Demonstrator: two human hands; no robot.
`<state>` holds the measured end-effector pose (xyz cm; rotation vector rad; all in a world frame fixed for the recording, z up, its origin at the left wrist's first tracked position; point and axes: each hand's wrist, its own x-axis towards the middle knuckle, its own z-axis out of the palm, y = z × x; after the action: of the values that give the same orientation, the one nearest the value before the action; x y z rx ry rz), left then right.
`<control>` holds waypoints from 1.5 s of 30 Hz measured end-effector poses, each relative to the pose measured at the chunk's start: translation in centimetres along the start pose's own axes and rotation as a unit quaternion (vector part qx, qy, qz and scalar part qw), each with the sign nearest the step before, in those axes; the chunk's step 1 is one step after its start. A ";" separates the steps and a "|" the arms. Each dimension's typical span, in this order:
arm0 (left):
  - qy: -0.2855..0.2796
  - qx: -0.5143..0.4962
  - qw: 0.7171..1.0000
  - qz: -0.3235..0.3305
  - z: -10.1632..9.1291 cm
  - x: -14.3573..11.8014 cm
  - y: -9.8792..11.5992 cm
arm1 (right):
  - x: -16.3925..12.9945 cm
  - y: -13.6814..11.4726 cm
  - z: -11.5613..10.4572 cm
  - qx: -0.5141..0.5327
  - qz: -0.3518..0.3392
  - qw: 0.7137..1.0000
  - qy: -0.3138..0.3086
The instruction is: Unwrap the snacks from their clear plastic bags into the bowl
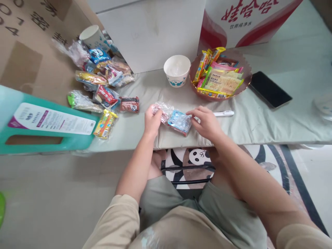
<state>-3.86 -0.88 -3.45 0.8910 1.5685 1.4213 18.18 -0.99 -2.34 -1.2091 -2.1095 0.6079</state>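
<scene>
My left hand (153, 119) grips the left end of a clear plastic snack packet (172, 118) with pink and blue wrapping, which lies at the near edge of the pale green mat (259, 121). The fingers of my right hand (206, 121) pinch the packet's right end. A white pen (223, 113) lies just beyond my right hand. Behind it, a brown scalloped plate (245, 81) is piled with yellow, pink and green snack packs (220, 79).
A white paper cup (177, 70) stands left of the plate. Several loose snack packets (103, 84) and another paper cup (91, 36) lie at the left. A teal box (38, 124) is at the near left, a black phone (270, 90) at the right, cardboard boxes behind.
</scene>
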 end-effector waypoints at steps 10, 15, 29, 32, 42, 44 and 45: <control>-0.008 0.027 0.999 0.016 -0.8 0.1 0.4 | 0.8 -0.8 -0.2 -0.029 -0.028 0.998 -0.052; 0.037 0.073 0.996 0.018 -2.6 1.0 0.8 | -0.1 1.1 -2.8 -0.030 0.028 0.998 0.049; 0.043 0.282 0.930 0.233 -5.9 0.8 -0.6 | -2.3 0.7 -2.9 -0.018 -0.011 0.994 0.108; -0.040 0.320 0.914 0.247 -5.2 0.7 -0.5 | -2.3 -0.3 -0.7 -0.014 -0.018 0.999 0.043; -0.059 0.403 0.893 0.193 -4.9 2.1 -1.5 | 0.5 0.3 1.2 -0.053 0.120 0.991 0.026; -0.040 0.393 0.895 0.206 -4.8 2.0 -1.2 | 0.8 -0.1 0.9 -0.050 0.112 0.992 0.015; -0.031 0.384 0.896 0.219 -4.8 1.9 -1.0 | 0.8 -0.3 0.8 -0.049 0.103 0.993 0.017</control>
<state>-9.04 -1.26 -4.50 1.8282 1.9946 1.0049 17.15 -0.52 -2.44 -1.4940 -2.0205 0.5747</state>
